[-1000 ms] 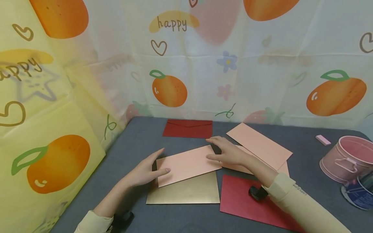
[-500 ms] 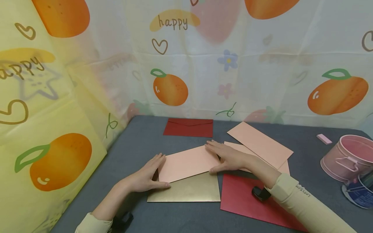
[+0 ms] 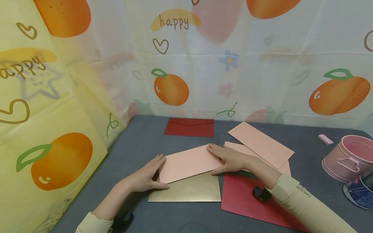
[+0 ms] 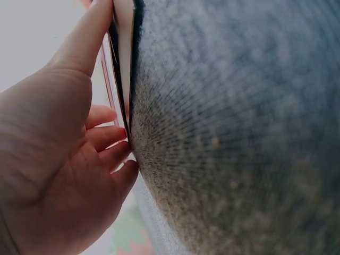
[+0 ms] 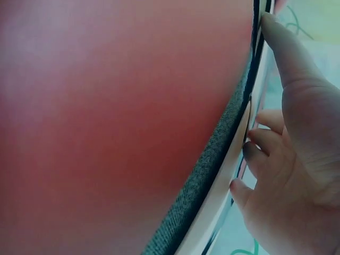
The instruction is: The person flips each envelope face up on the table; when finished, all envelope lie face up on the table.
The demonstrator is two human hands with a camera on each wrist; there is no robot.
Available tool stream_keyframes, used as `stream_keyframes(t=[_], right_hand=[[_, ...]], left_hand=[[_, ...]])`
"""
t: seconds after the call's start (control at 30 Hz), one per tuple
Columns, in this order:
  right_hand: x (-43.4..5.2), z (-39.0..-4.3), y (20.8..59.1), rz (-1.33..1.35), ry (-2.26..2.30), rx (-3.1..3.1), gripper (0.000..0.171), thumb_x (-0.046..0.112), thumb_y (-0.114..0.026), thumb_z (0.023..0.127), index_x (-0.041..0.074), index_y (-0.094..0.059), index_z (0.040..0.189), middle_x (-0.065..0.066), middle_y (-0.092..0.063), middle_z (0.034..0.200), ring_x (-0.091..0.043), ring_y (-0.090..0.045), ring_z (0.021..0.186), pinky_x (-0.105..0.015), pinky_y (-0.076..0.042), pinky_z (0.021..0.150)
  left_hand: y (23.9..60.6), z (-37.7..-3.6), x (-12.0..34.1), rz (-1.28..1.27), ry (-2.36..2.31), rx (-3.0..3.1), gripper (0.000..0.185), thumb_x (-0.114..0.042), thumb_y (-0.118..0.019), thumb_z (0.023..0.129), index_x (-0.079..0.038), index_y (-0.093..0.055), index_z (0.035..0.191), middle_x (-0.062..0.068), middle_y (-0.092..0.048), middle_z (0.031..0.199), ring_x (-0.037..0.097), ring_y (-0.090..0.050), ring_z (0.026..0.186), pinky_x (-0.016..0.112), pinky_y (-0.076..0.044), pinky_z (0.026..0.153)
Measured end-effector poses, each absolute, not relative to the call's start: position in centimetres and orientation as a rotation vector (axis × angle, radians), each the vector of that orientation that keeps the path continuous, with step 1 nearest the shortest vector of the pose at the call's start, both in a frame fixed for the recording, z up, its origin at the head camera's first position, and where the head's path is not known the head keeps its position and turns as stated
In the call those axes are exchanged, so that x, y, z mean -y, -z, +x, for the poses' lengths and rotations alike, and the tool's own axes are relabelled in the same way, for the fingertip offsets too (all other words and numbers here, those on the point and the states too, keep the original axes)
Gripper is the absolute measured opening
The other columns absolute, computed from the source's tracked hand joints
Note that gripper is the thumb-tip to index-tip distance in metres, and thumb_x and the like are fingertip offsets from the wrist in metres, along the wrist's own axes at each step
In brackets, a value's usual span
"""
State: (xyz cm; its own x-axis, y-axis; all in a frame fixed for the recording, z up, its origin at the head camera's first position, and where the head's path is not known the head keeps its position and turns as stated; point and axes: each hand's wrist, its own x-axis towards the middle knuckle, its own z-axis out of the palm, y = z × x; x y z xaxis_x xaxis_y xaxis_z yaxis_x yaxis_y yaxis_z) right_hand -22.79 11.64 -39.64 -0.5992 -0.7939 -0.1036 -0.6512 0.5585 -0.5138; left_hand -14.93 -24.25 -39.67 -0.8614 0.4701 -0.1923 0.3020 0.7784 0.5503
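Pink sheet (image 3: 186, 164) matt paper; gold sheet (image 3: 193, 191) metallic-glossy; grey tablecloth (image 3: 140, 137) rough cloth

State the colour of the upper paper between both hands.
The paper is pale pink, clearest in head view.

Left hand (image 3: 143, 177) and right hand (image 3: 232, 159) are touching opposite ends of pink envelope (image 3: 187, 164), which is overlapping gold envelope (image 3: 190, 191).

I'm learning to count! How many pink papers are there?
3: first paper between left hand and right hand, second paper at right, third paper partly under it. More may hide.
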Motion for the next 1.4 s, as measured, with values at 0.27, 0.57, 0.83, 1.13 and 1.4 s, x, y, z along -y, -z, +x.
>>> stream_keyframes(t=[0.27,0.57,0.83,1.13,1.4], right_hand=[[-11.6,-22.8,39.5,-1.173,0.612,-2.468,0.095,0.051,-0.068,0.087,0.003,-0.021,0.154,-0.015,-0.014,0.161,-0.027,-0.012,0.148,-0.058,-0.006,0.115],[-11.6,-22.8,39.7,-1.182,0.655,-2.448,0.093,0.048,-0.07,0.087,0.002,-0.024,0.153,-0.018,-0.013,0.16,-0.031,-0.013,0.147,-0.052,-0.012,0.116],[-11.6,-22.6,39.7,-1.196,0.724,-2.411,0.089,0.044,-0.071,0.088,0.003,-0.026,0.153,-0.016,-0.015,0.16,-0.031,-0.011,0.148,-0.05,-0.018,0.116],[-11.6,-22.6,39.5,-1.329,0.744,-2.444,0.07,0.03,-0.068,0.092,-0.002,-0.038,0.147,-0.021,-0.03,0.154,-0.038,-0.023,0.144,-0.052,-0.024,0.113],[-11.6,-22.5,39.4,-1.359,0.787,-2.525,0.049,0.016,-0.063,0.094,0.002,-0.051,0.14,-0.016,-0.045,0.147,-0.035,-0.036,0.138,-0.05,-0.034,0.108]], left_hand=[[39.5,-15.0,24.2,0.596,-0.669,-2.683,0.107,-0.061,-0.071,0.079,-0.003,-0.022,0.154,0.014,-0.011,0.161,0.03,-0.009,0.148,0.051,-0.019,0.115],[39.1,-14.9,24.2,0.583,-0.6,-2.715,0.101,-0.064,-0.07,0.079,-0.007,-0.032,0.152,0.014,-0.019,0.16,0.029,-0.017,0.147,0.051,-0.025,0.113],[38.8,-15.0,24.4,0.825,-0.585,-2.802,0.074,-0.057,-0.069,0.083,-0.007,-0.057,0.136,0.014,-0.051,0.142,0.027,-0.042,0.136,0.047,-0.04,0.104],[38.7,-15.0,25.0,1.098,-0.698,-2.879,0.027,-0.039,-0.068,0.091,-0.018,-0.072,0.107,-0.003,-0.071,0.104,0.011,-0.067,0.096,0.031,-0.054,0.08],[38.7,-15.0,25.5,1.334,-0.975,-2.944,0.016,-0.013,-0.075,0.087,-0.015,-0.077,0.103,-0.004,-0.073,0.103,0.009,-0.069,0.093,0.019,-0.053,0.077]])
